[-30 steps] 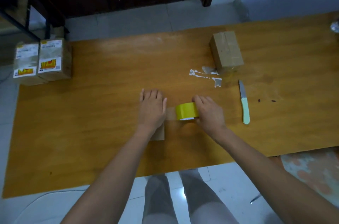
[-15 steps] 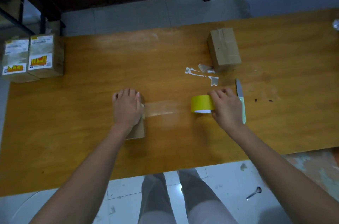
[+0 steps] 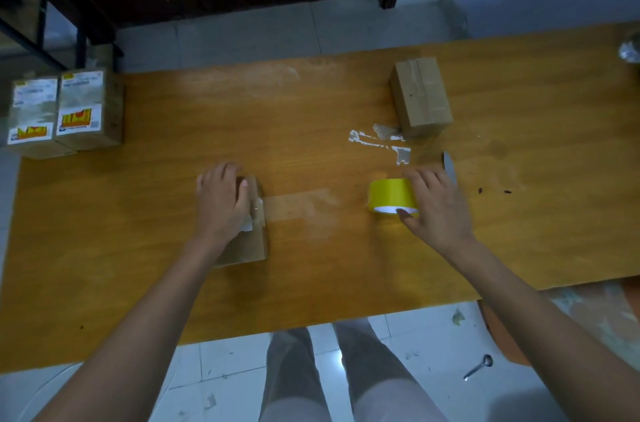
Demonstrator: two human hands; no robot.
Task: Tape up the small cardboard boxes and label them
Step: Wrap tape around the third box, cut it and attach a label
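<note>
The left hand (image 3: 221, 203) lay flat, fingers straight, pressing down on a small cardboard box (image 3: 247, 234) near the middle of the wooden surface (image 3: 138, 248). The right hand (image 3: 436, 210) gripped a yellow tape roll (image 3: 391, 195), fingers curled round it. A clear strip of tape (image 3: 298, 205) ran from the box toward the roll. A second, taped box (image 3: 420, 96) stood at the far right, torn scraps (image 3: 381, 141) just beside it. Two labelled boxes (image 3: 62, 110) sat at the far-left edge.

Yellow tape roll (image 3: 391, 195), brown boxes (image 3: 420, 96), orange-brown table (image 3: 173, 283), white-yellow labels (image 3: 80, 99)
</note>
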